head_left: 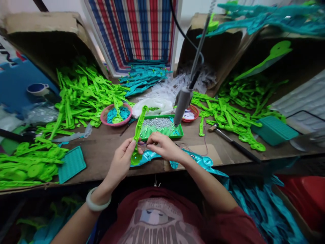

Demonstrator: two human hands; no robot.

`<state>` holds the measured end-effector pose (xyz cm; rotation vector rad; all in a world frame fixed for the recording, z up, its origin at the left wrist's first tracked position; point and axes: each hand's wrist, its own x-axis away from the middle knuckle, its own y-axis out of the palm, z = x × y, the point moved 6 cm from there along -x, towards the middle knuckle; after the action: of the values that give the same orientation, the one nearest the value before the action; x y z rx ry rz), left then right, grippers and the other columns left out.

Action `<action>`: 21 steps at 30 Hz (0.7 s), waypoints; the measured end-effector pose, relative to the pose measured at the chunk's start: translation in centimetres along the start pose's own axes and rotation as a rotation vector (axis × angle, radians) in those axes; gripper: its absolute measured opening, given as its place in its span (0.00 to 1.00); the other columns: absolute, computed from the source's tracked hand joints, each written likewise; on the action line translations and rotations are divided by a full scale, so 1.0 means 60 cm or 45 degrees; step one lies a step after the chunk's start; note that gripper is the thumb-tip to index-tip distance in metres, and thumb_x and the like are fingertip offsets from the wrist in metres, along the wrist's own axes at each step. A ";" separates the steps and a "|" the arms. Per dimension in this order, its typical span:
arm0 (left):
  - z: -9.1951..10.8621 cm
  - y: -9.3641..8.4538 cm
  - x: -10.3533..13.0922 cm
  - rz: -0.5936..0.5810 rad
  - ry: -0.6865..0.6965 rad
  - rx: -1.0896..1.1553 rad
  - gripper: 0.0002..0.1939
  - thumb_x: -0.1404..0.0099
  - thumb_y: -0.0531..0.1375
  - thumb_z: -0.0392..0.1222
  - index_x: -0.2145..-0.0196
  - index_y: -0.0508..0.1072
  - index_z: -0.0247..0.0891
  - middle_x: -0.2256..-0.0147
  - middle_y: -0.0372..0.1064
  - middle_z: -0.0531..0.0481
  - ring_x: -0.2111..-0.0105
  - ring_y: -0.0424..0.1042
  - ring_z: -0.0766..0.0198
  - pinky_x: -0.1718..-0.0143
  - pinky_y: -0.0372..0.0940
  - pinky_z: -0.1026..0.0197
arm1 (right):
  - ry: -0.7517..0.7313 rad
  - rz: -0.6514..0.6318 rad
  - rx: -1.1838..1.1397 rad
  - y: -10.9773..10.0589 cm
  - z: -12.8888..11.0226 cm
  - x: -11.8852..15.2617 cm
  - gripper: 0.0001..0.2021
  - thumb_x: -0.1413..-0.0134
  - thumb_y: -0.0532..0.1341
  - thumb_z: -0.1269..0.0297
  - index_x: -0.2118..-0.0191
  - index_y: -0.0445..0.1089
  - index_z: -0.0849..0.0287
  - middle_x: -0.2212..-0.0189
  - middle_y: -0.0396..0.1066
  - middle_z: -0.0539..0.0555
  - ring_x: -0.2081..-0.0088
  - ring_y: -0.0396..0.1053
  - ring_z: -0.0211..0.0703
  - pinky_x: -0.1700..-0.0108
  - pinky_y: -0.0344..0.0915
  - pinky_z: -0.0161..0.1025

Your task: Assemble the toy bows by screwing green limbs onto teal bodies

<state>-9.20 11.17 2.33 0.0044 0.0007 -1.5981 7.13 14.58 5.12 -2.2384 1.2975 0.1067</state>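
My left hand [123,156] is closed on a long green plastic part [138,128], held nearly upright with its round end low. Close beside it, my right hand [162,145] has its fingers bent together near that part; what they pinch, if anything, is too small to make out. Under both hands a blue plastic part [203,161] lies along the table's front edge, with thin wires by it. Just beyond the hands sits a green tray [162,132] of small silvery screws. A grey electric screwdriver [183,105] hangs over the tray's right end.
Piles of green parts [86,91] spill from boxes on both sides. A pink basket [103,117] and a red basket [195,113] flank the tray. A hammer [233,142] lies right; a teal basket [72,164] stands left. Blue parts [144,78] are heaped behind.
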 end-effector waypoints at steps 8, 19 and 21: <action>0.028 0.012 0.008 -0.030 0.179 -0.391 0.17 0.30 0.59 0.55 0.55 0.77 0.40 0.73 0.72 0.53 0.72 0.70 0.63 0.66 0.64 0.63 | 0.511 -0.342 -0.581 -0.017 -0.014 -0.022 0.06 0.41 0.60 0.65 0.69 0.67 0.58 0.79 0.64 0.44 0.78 0.59 0.32 0.76 0.56 0.31; -0.008 0.016 0.004 -0.062 -0.058 0.012 0.19 0.31 0.60 0.58 0.60 0.76 0.38 0.73 0.71 0.53 0.71 0.70 0.65 0.67 0.65 0.65 | 0.186 0.022 0.099 -0.015 0.001 -0.011 0.06 0.38 0.58 0.73 0.68 0.66 0.58 0.71 0.69 0.50 0.66 0.66 0.38 0.61 0.61 0.37; -0.016 0.020 0.003 -0.085 -0.153 0.165 0.19 0.34 0.63 0.58 0.61 0.76 0.38 0.72 0.73 0.53 0.71 0.71 0.66 0.66 0.67 0.65 | 0.373 -0.137 -0.207 -0.005 0.021 -0.008 0.05 0.38 0.58 0.70 0.66 0.65 0.58 0.75 0.69 0.47 0.71 0.66 0.37 0.67 0.61 0.35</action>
<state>-8.00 10.97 1.36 0.0094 -0.1978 -1.6607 7.35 15.68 4.32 -2.5309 1.3541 -0.1673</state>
